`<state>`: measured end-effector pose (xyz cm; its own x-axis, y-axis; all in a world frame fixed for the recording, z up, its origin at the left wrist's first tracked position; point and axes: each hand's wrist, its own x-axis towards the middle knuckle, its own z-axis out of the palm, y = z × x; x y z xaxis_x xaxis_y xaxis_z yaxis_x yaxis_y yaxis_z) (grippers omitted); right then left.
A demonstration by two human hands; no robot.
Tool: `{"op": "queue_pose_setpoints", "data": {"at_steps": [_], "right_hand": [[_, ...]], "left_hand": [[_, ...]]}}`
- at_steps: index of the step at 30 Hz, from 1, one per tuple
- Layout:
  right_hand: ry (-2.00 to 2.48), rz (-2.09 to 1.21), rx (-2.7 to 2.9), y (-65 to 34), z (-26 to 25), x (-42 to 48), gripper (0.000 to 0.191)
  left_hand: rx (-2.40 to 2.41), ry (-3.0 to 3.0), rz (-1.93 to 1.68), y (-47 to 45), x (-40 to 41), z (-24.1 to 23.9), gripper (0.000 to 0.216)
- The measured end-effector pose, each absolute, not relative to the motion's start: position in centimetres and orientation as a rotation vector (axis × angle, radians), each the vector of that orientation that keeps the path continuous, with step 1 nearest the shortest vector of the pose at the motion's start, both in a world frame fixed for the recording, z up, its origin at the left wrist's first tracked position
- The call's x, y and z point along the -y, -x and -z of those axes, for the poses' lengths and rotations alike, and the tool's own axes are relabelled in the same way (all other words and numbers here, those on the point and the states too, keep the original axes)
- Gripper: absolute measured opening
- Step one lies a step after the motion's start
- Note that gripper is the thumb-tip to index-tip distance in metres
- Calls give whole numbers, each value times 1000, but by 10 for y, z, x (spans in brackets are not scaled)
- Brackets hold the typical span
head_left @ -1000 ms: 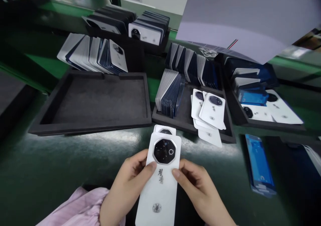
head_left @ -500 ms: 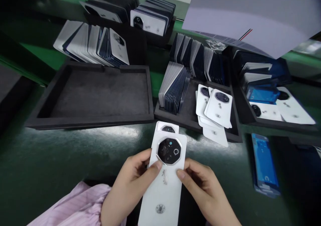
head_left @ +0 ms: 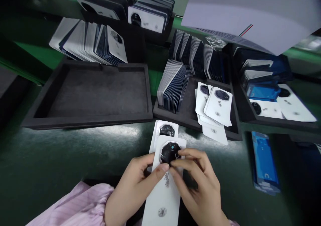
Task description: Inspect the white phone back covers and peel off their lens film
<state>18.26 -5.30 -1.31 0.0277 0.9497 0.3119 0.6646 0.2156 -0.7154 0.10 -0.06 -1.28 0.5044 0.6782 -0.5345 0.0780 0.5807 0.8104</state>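
My left hand point(head_left: 140, 180) grips a white phone back cover point(head_left: 162, 196) by its left edge, thumb flat on the front below the black octagonal camera window point(head_left: 167, 153). My right hand point(head_left: 197, 179) reaches over that window from the right. Its thumb and fingertips are drawn together at the lower edge of the window, and what they pinch, if anything, is too small to make out. Behind the held cover, more white back covers point(head_left: 167, 129) stick out at the top. Dark printed characters and a round emblem mark the held cover.
An unfilled black foam tray point(head_left: 87, 121) lies at left. Another black tray point(head_left: 157, 111) holds upright covers and loose white covers point(head_left: 218, 105). Blue film-covered pieces point(head_left: 265, 162) lie at right. A pale sheet point(head_left: 240, 15) hangs over the back right.
My right hand has left the cover's right edge and moved up and left onto the camera window, fingers now pinched. The left hand keeps its hold.
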Motion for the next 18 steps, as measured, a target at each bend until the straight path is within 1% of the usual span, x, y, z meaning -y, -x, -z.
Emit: {"op": "queue_pose_setpoints", "data": {"at_steps": [3, 4, 6, 8, 10, 12, 15, 17, 18], "right_hand": [[1597, -684, 1405, -187, 14, 54, 14], [1622, -668, 1275, -189, 14, 56, 14], [1628, -432, 1113, -191, 13, 64, 14], [1539, -229, 1337, -186, 11, 72, 13], [1386, -272, 1833, -175, 10, 78, 17], [1321, -313, 2053, -164, 10, 79, 23], [1272, -336, 1946, -158, 15, 74, 26], [1280, -363, 1806, -163, 17, 71, 29], [1316, -385, 1760, -166, 17, 70, 27]], "left_hand": [[-982, -946, -400, -3, 2, 16, 36], [-987, -951, -392, -3, 2, 17, 37], [-1006, -956, -390, -3, 3, 19, 39], [-1028, -966, -408, -3, 3, 19, 38], [-1028, -978, -434, -4, 1, 18, 37], [-1021, -983, -456, -4, -2, 16, 38], [-1033, -1010, -478, -4, -3, 14, 40], [-1045, -1043, -486, -3, -2, 13, 37], [-1049, -1060, -491, -2, -1, 13, 35]]}}
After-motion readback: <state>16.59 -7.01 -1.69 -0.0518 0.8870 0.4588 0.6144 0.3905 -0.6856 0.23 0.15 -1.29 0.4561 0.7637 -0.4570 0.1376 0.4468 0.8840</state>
